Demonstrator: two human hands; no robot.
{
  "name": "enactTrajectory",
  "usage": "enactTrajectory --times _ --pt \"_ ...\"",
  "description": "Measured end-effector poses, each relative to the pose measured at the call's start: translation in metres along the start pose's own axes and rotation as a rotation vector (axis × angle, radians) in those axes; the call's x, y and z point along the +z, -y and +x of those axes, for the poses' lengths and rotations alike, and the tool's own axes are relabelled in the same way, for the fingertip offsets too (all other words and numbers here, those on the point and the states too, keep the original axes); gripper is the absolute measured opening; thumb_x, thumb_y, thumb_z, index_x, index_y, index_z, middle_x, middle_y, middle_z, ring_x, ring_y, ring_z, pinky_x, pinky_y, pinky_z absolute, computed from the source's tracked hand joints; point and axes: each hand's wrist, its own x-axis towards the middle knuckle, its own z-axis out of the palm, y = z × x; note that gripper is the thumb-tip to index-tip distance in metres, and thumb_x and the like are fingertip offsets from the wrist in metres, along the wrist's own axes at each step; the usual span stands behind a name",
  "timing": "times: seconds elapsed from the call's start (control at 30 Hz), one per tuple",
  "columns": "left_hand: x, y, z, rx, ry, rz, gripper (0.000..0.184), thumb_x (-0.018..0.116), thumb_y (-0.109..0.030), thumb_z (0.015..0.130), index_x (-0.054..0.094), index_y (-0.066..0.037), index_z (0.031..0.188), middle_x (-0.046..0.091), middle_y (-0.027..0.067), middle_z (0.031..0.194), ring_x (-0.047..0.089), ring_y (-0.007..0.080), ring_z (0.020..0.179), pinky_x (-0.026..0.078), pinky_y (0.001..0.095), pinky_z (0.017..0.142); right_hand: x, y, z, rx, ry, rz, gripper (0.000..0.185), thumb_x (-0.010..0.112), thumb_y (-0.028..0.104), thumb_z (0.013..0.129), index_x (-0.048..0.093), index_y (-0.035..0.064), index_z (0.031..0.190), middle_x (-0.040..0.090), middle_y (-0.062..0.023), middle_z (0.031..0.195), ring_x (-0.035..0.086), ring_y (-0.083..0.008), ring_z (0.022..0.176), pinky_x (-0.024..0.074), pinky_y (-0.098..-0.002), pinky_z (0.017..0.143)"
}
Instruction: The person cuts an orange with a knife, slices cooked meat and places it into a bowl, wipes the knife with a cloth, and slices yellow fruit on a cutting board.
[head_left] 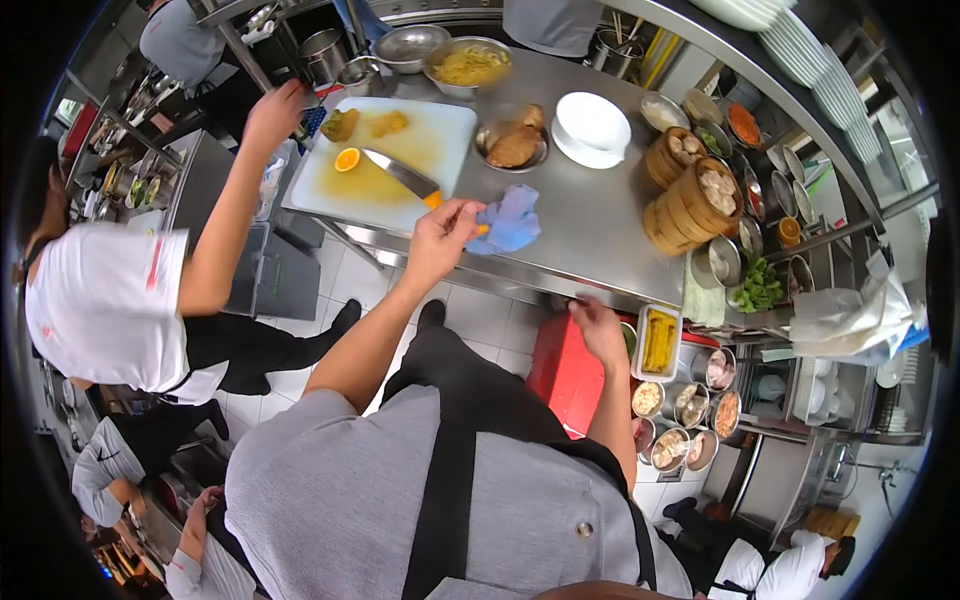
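My left hand [447,240] is closed around the yellow handle of a kitchen knife [400,177] at the table's front edge. The blade lies over a white cutting board [455,125] wet with yellowish juice. Touching my left fingers is a crumpled blue cloth [512,220]. A cut orange half [347,161] sits beside the blade, and a green-yellow piece of fruit [340,125] lies farther back. My right hand [600,328] hangs by the table edge above a red bin [568,370], its fingers loosely bent and apart, with nothing visible in them.
Behind the board stands a bowl of yellow strips [468,66]. Browned meat [517,140] fills a metal bowl near white bowls [591,130]. Bamboo steamers [690,210] stand at right, above a yellow-filled tray [659,342]. A co-worker's arm [235,190] reaches toward the board from the left.
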Motion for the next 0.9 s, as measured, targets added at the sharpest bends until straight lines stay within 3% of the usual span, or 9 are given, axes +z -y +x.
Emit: enactTrajectory --times 0.1,0.23,0.3,0.43,0.53,0.6,0.73,0.83,0.9 --pt "-0.040 0.015 0.011 -0.034 -0.014 0.052 0.030 0.056 -0.025 0.106 0.070 -0.001 0.114 0.066 0.0009 0.081 0.061 0.0068 0.074 0.050 0.0235 0.071 0.032 0.071 0.059 -0.013 -0.134 0.159 0.048 0.066 0.035 0.096 0.062 0.0036 0.132 0.068 -0.0252 0.122 0.065 -0.0380 0.116 0.0502 -0.0433 0.098" --pt "-0.104 0.043 0.033 -0.044 0.090 0.241 0.028 0.061 -0.025 0.104 0.072 -0.001 0.111 0.068 0.0022 0.082 0.063 0.0077 0.076 0.051 0.0241 0.071 0.102 0.104 0.138 -0.199 -0.347 -0.020 0.048 0.068 0.034 0.094 0.063 0.0047 0.132 0.067 -0.0250 0.117 0.064 -0.0417 0.110 0.0499 -0.0449 0.097" --pt "-0.142 0.046 0.049 -0.057 0.095 0.271 0.028 0.062 -0.025 0.103 0.072 0.000 0.112 0.069 0.0023 0.083 0.063 0.0077 0.077 0.051 0.0240 0.071 0.145 0.094 0.160 -0.233 -0.478 -0.510 0.040 0.067 0.024 0.093 0.065 0.0043 0.128 0.065 -0.0240 0.107 0.061 -0.0447 0.097 0.0506 -0.0482 0.091" --pt "-0.225 0.074 0.081 -0.029 -0.141 0.524 0.030 0.068 -0.024 0.097 0.072 0.000 0.114 0.074 0.0125 0.089 0.071 0.0194 0.078 0.055 0.0310 0.076 0.166 0.074 0.191 -0.167 -0.481 -0.424 0.030 0.059 0.006 0.085 0.068 0.0012 0.114 0.065 -0.0218 0.100 0.059 -0.0444 0.093 0.0498 -0.0512 0.086" --pt "-0.283 0.111 0.110 -0.148 -0.196 0.576 0.040 0.072 -0.026 0.091 0.069 0.000 0.121 0.072 0.0206 0.103 0.072 0.0298 0.087 0.056 0.0367 0.081 0.158 0.074 0.193 -0.134 -0.548 -0.465 0.028 0.060 0.005 0.083 0.068 0.0019 0.109 0.065 -0.0208 0.103 0.059 -0.0439 0.096 0.0499 -0.0498 0.088" --pt "-0.298 0.134 0.134 0.027 -0.256 0.862 0.056 0.078 -0.025 0.083 0.062 0.002 0.129 0.067 0.0247 0.114 0.064 0.0360 0.109 0.052 0.0437 0.095 0.154 0.078 0.187 -0.022 -0.590 -0.463 0.028 0.060 0.004 0.081 0.069 0.0038 0.108 0.065 -0.0184 0.108 0.059 -0.0418 0.100 0.0497 -0.0494 0.090" --pt "-0.296 0.144 0.162 0.066 -0.083 0.929 0.071 0.081 -0.026 0.077 0.054 0.000 0.137 0.059 0.0254 0.128 0.051 0.0406 0.125 0.043 0.0484 0.106 0.147 0.144 0.161 0.069 -0.684 -0.636 0.027 0.063 0.004 0.083 0.071 0.0048 0.109 0.066 -0.0151 0.118 0.058 -0.0390 0.112 0.0467 -0.0484 0.099" --pt "-0.293 0.152 0.180 0.007 0.018 1.029 0.074 0.082 -0.026 0.075 0.051 -0.001 0.137 0.057 0.0227 0.131 0.049 0.0414 0.126 0.042 0.0491 0.107 0.160 0.184 0.146 -0.223 -0.613 -0.339 0.026 0.071 0.004 0.084 0.068 0.0031 0.109 0.066 -0.0164 0.115 0.060 -0.0389 0.106 0.0492 -0.0472 0.093" --pt "-0.286 0.154 0.178 0.177 0.037 0.957 0.064 0.082 -0.018 0.076 0.055 -0.005 0.133 0.059 0.0198 0.124 0.049 0.0404 0.126 0.040 0.0461 0.108 0.180 0.211 0.134 -0.261 -0.505 -0.219 0.028 0.071 0.006 0.087 0.067 0.0027 0.114 0.067 -0.0159 0.116 0.063 -0.0359 0.105 0.0510 -0.0440 0.091"
